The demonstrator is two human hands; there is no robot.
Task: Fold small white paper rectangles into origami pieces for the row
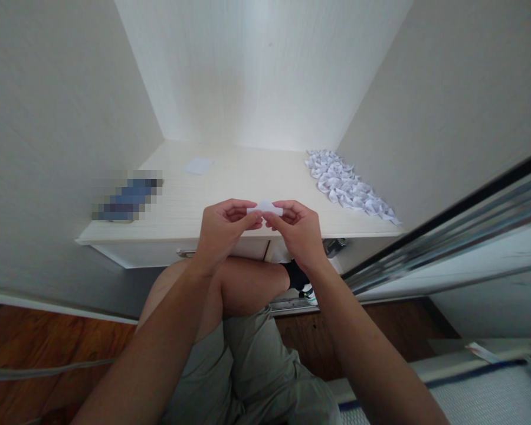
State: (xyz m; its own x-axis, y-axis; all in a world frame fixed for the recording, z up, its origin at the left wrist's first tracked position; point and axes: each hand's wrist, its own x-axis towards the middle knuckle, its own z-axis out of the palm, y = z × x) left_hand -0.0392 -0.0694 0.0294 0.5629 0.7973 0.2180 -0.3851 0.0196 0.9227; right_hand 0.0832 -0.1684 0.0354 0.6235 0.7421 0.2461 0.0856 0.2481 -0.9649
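Observation:
A small piece of white folded paper (264, 207) is held between both my hands, just above the front edge of a pale wooden shelf (230, 195). My left hand (223, 227) pinches its left end with thumb and fingers closed. My right hand (297, 227) pinches the right end the same way. A flat white sheet of paper (198, 166) lies on the shelf further back on the left. A heap of several folded white paper pieces (347, 186) lies along the shelf's right side.
A blurred blue object (127, 199) rests on the shelf's left part. White walls enclose the shelf on three sides. A sliding door rail (446, 236) runs at the right. My bent knee (234, 283) is below the hands, over a wooden floor.

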